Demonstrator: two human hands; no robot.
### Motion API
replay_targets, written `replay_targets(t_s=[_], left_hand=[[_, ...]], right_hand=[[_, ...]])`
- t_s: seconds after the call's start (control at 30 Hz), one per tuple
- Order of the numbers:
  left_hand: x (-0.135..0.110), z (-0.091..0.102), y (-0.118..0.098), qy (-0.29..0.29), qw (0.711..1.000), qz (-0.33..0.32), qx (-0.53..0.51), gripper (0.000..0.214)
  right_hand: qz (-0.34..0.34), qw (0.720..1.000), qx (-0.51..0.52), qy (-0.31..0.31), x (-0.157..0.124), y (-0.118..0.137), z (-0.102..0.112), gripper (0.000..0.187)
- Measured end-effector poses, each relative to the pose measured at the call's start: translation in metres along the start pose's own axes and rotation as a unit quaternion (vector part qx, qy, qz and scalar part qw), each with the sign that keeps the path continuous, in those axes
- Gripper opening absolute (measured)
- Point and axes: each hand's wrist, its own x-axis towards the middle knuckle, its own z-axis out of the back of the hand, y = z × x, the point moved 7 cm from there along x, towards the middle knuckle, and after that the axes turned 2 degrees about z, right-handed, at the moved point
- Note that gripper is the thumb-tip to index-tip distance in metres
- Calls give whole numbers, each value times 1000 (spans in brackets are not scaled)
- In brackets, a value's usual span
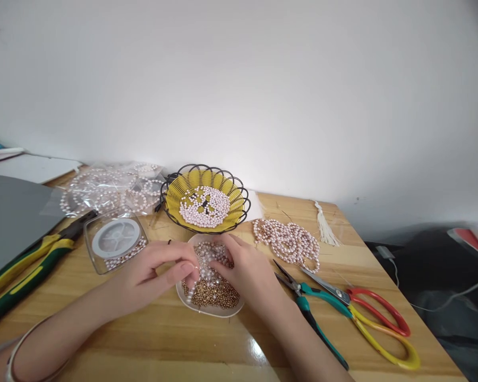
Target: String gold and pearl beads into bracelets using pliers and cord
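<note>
My left hand (163,273) hovers over the left rim of a white bowl (215,312), thumb and forefinger pinched together. A short strand of white beads (189,293) hangs from this pinch against the bowl's edge. My right hand (242,268) reaches into the bowl from the right, thumb and forefinger apart among the pearly beads (207,265); the other fingertips are partly hidden. Small gold beads (215,295) fill the bowl's near side.
Behind the bowl stands a yellow basket (239,204) holding pink beads. Bead strands (289,241), a white tassel (325,225), pliers (302,297) and scissors (354,300) lie right. Left are green-yellow pliers (43,260), a clear box (115,239) and bagged strands (111,188).
</note>
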Motion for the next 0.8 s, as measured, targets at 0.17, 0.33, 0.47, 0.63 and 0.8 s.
replay_targets(t_s=[0.17,0.33,0.47,0.63,0.8], left_hand=[[-1,0,-1,8,1000,-6,4,29],[0,2,-1,-7,1000,4,18,30],[0,2,0,-9,999,1,31,30],[0,5,1,-31,999,6,11,31],[0,4,2,-22,999,9,24,31]], right_hand=[[1,990,-102,-100,-4,2,11,13],[-62,979,-105,-164,-8,-11,29,6],[-64,989,-58,-116,-3,-19,24,8],[15,988,156,-4,0,-20,39,11],[-84,951,286,-75,-6,-63,92,15]])
